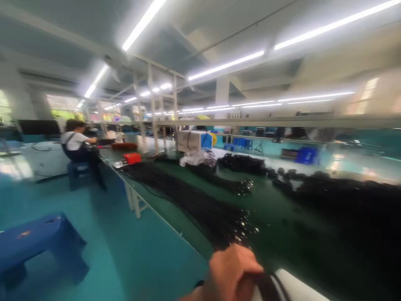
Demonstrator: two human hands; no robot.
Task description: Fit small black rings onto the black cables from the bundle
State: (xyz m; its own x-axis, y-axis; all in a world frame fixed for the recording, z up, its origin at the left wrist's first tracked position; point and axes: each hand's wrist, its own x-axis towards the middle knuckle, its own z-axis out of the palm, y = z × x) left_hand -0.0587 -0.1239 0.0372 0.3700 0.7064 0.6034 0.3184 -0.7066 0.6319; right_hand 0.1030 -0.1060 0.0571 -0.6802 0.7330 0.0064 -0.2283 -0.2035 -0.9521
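One hand (pixel 233 271) is showing at the bottom edge of the view, most likely the left one though the blur is making that hard to settle, and it is curling shut around a bundle of black cables (pixel 266 286) that is running out from under the fingers toward the lower right. Just beside the bundle, something pale and rounded (pixel 297 286) is lying at the near edge of the worktop (pixel 175 217); what it is cannot be told. The other hand is not appearing anywhere in the picture. Beyond the fist, a long dark heap of cables (pixel 200 205) is stretching away along the green surface, its metal ends glinting near the middle, and a second, larger mass of black cables (pixel 344 200) is spreading across the right side. Judging by this, only the one bundle is being handled while by far the greater part of the cables is lying loose and waiting, so the work is looking far from finished. Further off, a red box (pixel 132 158) and a crumpled clear plastic bag (pixel 197 158) are sitting on the worktop, and a seated person (pixel 77 144) is working at the far end. A blue stool (pixel 40 242) is standing on the teal floor to the left.
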